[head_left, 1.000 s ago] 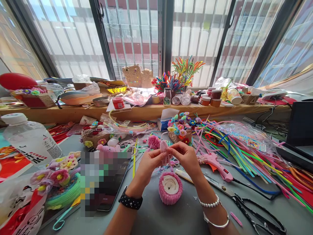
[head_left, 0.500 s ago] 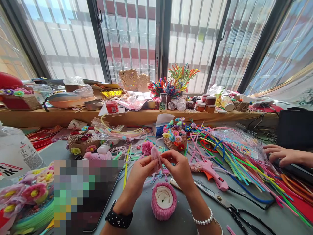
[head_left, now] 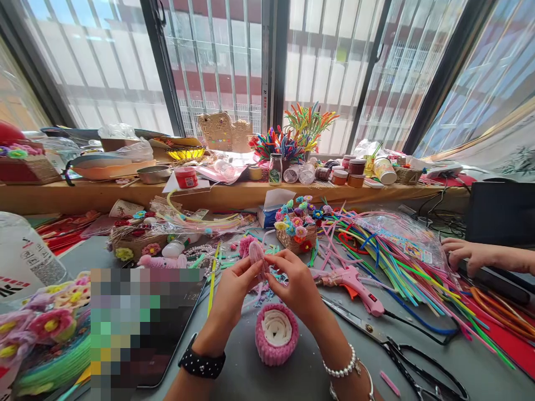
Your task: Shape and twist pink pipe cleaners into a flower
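Between my two hands is a pale pink bundle of bent pipe cleaners (head_left: 256, 254), looped at the top with ends hanging down. My left hand (head_left: 239, 277) pinches it from the left, thumb toward me. Fingers of my right hand (head_left: 290, 277) close on its right side, partly hiding it. Below my hands a round pink pipe-cleaner pot (head_left: 276, 352) stands on the table, with a coil of white material (head_left: 276, 327) inside. Just behind the bundle shows a darker pink pompom-like flower (head_left: 246, 245).
A pink glue gun (head_left: 358, 289) and large scissors (head_left: 378, 337) lie to the right. Many loose pipe cleaners (head_left: 388, 262) spread behind them. A flower basket (head_left: 296, 236) stands at the back, a tablet (head_left: 167, 334) at left. Another person's hand (head_left: 468, 255) rests at far right.
The pink bundle is tilted a little more to the left, and my right fingers have shifted along it. The whole view has moved slightly; the other person's hand stays about where it was.
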Tool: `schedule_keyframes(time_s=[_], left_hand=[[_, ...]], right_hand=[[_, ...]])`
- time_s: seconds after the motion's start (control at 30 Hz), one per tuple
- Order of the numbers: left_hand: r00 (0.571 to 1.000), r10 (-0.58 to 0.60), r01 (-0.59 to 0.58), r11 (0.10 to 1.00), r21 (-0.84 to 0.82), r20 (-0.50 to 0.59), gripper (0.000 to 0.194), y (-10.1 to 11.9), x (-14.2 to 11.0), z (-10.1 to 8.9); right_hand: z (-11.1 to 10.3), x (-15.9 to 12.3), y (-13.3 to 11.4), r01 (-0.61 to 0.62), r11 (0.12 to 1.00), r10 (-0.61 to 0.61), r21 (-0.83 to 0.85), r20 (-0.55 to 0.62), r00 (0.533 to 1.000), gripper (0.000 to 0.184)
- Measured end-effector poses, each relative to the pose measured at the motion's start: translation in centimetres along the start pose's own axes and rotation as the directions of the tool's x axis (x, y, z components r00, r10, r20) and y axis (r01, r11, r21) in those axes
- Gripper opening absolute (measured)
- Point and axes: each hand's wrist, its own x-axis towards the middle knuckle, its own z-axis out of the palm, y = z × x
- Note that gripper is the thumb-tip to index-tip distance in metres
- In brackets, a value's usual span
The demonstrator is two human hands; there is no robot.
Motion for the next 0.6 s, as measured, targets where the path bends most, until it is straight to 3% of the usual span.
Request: schedule_keyframes(time_s=[0.27, 0.6], left_hand=[[1.0, 0.006, -0.006, 1.0, 0.013, 0.0, 0.025, -0.02, 0.0, -0.06], [1.0, -0.016, 0.015, 0.999, 0.043, 0.023, 0.023, 0.0, -0.12, 0.14]], right_hand=[[0.38, -0.07, -0.33, -0.012, 0.999, 0.014, -0.04, 0.029, 1.0, 0.039], [0.27, -0.09, -0.19, -0.026, 0.999, 0.027, -0.033, 0.006, 1.0, 0.025]])
